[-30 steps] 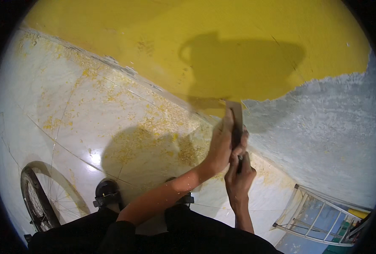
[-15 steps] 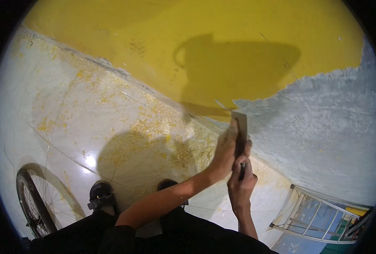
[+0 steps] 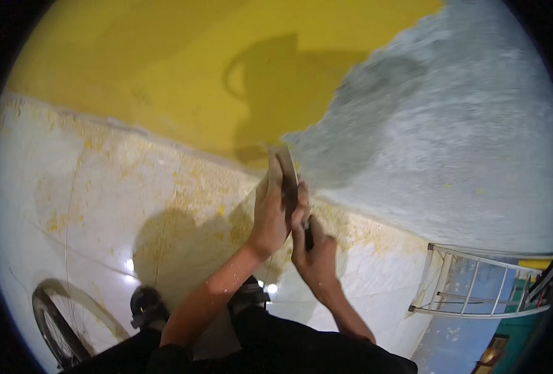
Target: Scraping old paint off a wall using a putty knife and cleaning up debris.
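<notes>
Both my hands are on a scraper with a flat metal blade and a dark handle. My right hand is closed round the handle, lower down. Ahead of it, my left hand grips the scraper, fingers laid along the blade. The blade's tip is at the bottom of the wall, where yellow paint meets a bared grey patch with a ragged edge. Whether the tip touches the wall is hard to tell. The shadow of my head and hands falls over this border.
Yellow flakes lie scattered on the pale tiled floor, thickest along the wall's foot. A bicycle wheel is at the lower left, near my shoe. At the lower right stands a metal ladder.
My view has swung right, so more of the grey patch and the ladder shows. The scraper has shifted along the paint's edge, both hands still on it.
</notes>
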{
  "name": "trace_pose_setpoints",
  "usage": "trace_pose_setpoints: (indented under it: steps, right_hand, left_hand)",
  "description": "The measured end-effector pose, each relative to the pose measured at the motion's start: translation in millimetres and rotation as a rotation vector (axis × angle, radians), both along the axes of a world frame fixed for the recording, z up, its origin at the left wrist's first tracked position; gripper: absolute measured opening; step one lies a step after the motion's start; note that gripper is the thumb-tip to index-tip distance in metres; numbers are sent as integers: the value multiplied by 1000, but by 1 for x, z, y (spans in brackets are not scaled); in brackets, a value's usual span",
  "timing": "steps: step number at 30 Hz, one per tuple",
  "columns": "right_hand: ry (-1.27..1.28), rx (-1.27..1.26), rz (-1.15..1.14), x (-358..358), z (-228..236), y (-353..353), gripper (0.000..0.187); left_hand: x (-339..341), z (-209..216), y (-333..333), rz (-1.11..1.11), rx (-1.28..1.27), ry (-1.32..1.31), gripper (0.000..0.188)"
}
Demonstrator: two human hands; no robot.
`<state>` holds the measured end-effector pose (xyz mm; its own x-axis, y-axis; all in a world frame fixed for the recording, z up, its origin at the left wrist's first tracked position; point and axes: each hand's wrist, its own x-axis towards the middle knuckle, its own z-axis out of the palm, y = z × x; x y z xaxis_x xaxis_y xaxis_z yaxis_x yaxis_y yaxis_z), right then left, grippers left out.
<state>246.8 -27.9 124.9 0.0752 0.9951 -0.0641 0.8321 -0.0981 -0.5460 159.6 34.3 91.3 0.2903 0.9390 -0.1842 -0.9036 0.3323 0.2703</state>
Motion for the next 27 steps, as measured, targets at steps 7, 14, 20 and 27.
trace_pose_setpoints:
  steps: [7, 14, 20, 27]
  right_hand:
    - [430, 73, -167, -6, -82, -12, 23]
    - [470, 168, -1, -20, -55, 22, 29]
    - [459, 44, 168, -42, -15, 46, 36]
    - [639, -63, -159, -25, -61, -16, 19]
  left_hand:
    - [3, -3, 1, -58, 18, 518, 48]
    - [-16, -4, 19, 149, 154, 582, 48]
    - [-44, 36, 24, 351, 100, 541, 48]
    - [-14, -7, -7, -34, 53, 602, 45]
